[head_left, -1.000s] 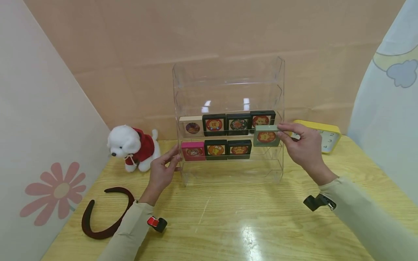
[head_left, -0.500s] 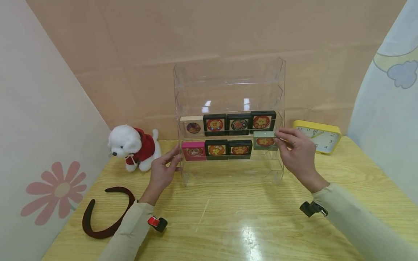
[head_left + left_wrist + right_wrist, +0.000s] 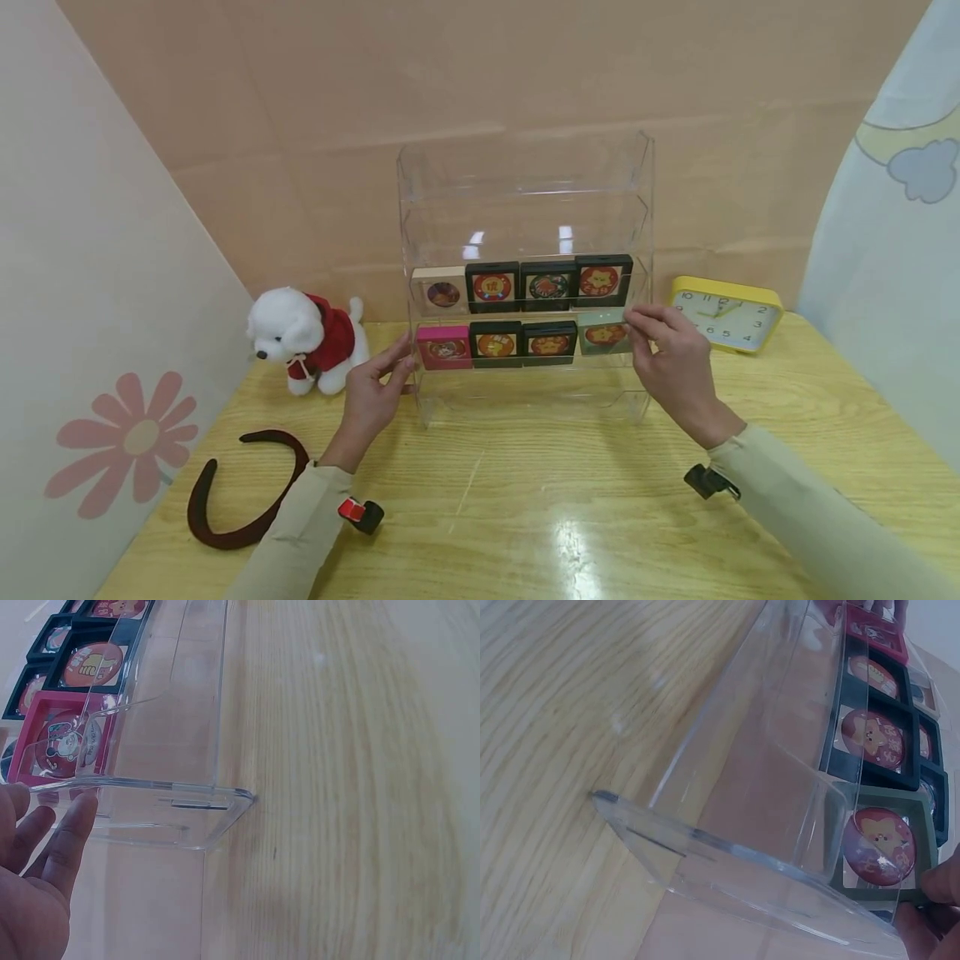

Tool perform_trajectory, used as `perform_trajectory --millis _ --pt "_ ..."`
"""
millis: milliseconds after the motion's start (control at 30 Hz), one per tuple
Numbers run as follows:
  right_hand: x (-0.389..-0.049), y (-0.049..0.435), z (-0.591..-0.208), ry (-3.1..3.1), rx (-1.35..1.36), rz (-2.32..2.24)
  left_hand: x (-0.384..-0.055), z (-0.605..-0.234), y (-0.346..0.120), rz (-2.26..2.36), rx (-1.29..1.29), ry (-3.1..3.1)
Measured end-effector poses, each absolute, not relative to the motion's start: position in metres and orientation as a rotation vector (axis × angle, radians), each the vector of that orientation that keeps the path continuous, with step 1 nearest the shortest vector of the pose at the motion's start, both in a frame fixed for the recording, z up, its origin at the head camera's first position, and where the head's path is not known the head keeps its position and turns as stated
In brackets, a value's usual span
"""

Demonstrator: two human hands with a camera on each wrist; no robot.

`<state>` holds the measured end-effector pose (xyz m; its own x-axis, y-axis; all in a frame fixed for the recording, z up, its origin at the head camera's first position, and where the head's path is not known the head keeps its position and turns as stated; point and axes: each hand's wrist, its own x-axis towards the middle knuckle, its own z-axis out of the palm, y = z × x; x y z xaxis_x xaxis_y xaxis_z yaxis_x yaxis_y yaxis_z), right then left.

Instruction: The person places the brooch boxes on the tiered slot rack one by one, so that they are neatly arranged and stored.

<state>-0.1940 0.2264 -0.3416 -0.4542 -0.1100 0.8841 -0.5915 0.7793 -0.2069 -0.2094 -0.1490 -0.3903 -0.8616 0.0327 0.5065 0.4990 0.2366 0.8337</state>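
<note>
A clear acrylic display rack (image 3: 525,225) stands on the table, bearing two rows of small square frames with round badges in them. My right hand (image 3: 677,360) pinches the right edge of a pale green frame (image 3: 922,817) between thumb and fingers. That frame sits at the right end of the lower row, beside a black frame (image 3: 551,342), behind the clear front lip. At the rack's left side my left hand (image 3: 372,398) touches the side panel with extended fingers (image 3: 71,840), close to the pink frame (image 3: 445,347).
A white plush dog (image 3: 300,337) in a red coat sits left of the rack. In front of it lies a dark red headband (image 3: 198,508). A yellow clock (image 3: 723,315) stands behind my right hand. The upper row holds a cream frame (image 3: 438,292) and several black ones.
My right hand has moved down and slightly left, lowering the green frame from in front of the upper row into the lower row. The left hand has stayed at the rack's side.
</note>
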Motion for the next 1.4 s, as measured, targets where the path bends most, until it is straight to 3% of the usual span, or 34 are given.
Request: perform_trajectory --millis 1167,1400 --pt "-0.195 0.233 -0.346 -2.176 0.461 0.4 -0.207 -0.388 -0.151 -1.666 -0.488 -2.149" --pt "-0.194 0.234 -0.348 -2.184 0.464 0.398 -0.195 -0.37 -0.145 -1.663 -0.506 -2.168"
